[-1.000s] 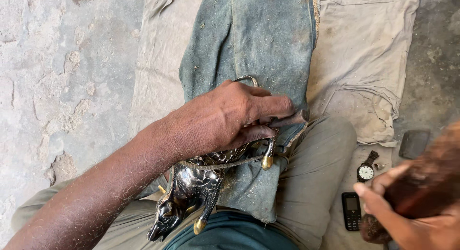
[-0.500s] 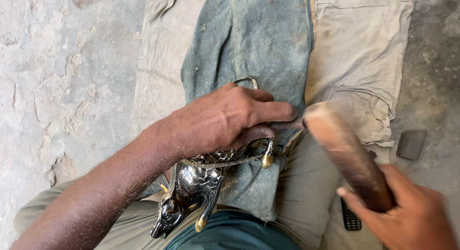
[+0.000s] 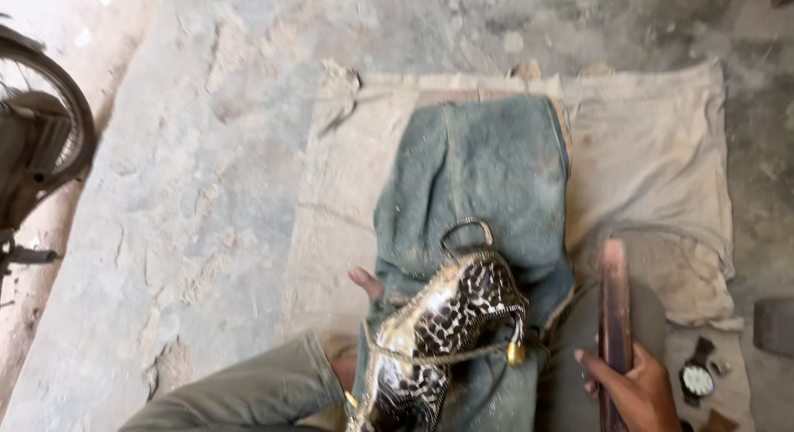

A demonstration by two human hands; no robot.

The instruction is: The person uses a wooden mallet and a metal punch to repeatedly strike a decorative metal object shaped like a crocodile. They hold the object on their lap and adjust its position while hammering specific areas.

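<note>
Fingers of the right hand wrap the wooden mallet; left-hand grip hidden; strike squarely on the patterned metal figure, which should be braced against the blue cloth.

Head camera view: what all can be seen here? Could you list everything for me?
Metal animal figure: one, silver with dark scale pattern and brass trim, on the lap.
Blue-grey cloth: one, under the figure.
Beige sacking: one, spread on the concrete floor.
Wooden tool: one, reddish brown, upright at right.
Wristwatch: one, dark strap, pale dial, lower right.
Wheel: one, dark, left edge.
Left hand: mostly hidden behind the figure.
Right hand: gripping the tool.
</note>
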